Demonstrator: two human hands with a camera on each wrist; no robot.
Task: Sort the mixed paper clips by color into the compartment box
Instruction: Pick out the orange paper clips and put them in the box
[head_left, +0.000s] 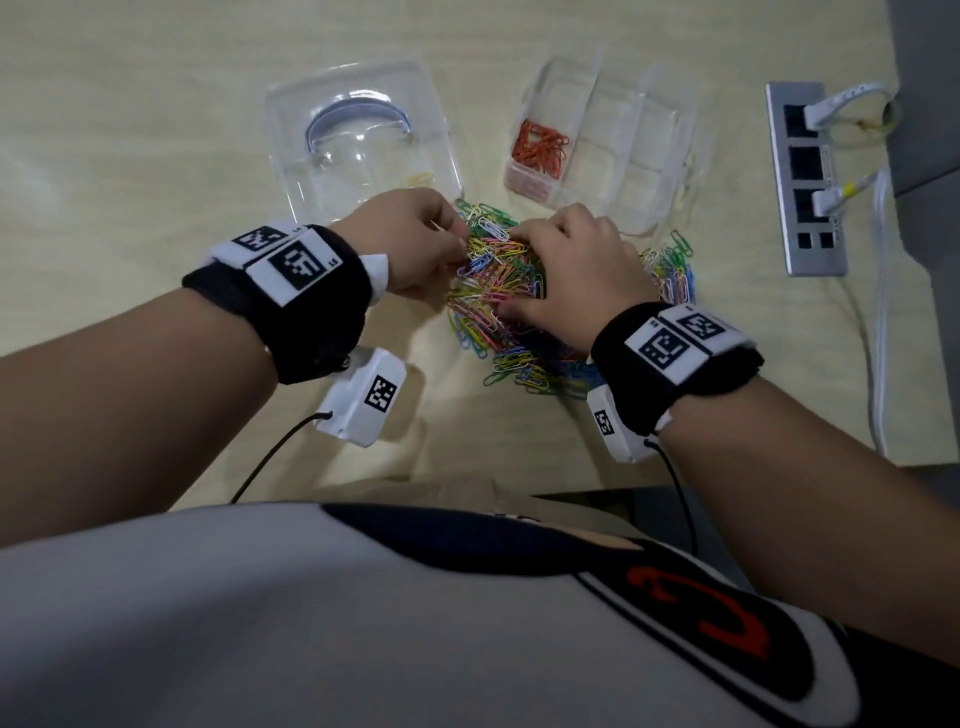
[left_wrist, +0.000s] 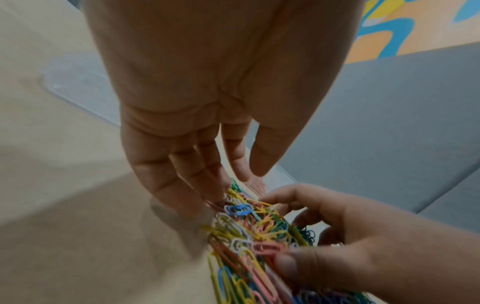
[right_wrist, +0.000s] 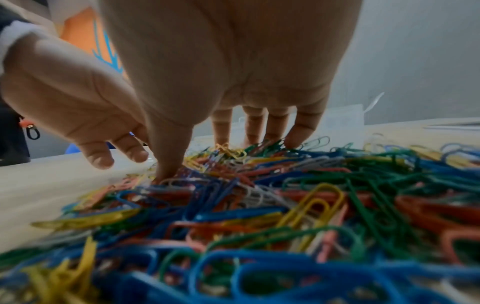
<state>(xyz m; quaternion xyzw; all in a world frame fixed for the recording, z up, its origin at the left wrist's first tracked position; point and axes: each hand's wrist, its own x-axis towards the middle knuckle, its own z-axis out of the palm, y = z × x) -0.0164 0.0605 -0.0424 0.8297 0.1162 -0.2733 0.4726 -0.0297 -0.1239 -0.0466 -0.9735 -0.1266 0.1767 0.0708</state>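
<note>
A heap of mixed coloured paper clips (head_left: 498, 301) lies on the pale table between my hands. My left hand (head_left: 454, 244) touches the heap's left edge; in the left wrist view its fingers (left_wrist: 207, 185) reach down fairly straight onto the clips, thumb apart, holding nothing I can see. My right hand (head_left: 524, 260) rests on top of the heap, with its fingertips (right_wrist: 259, 139) and thumb pressed into the clips (right_wrist: 259, 205). The clear compartment box (head_left: 649, 130) stands behind the heap, with orange-red clips (head_left: 537, 148) in its near-left compartment.
A clear plastic lid or tray (head_left: 358, 130) sits at the back left with a few yellow clips (head_left: 418, 179) in it. A grey power strip (head_left: 805, 176) with white plugs and cables lies at the right. The table's front edge is near my body.
</note>
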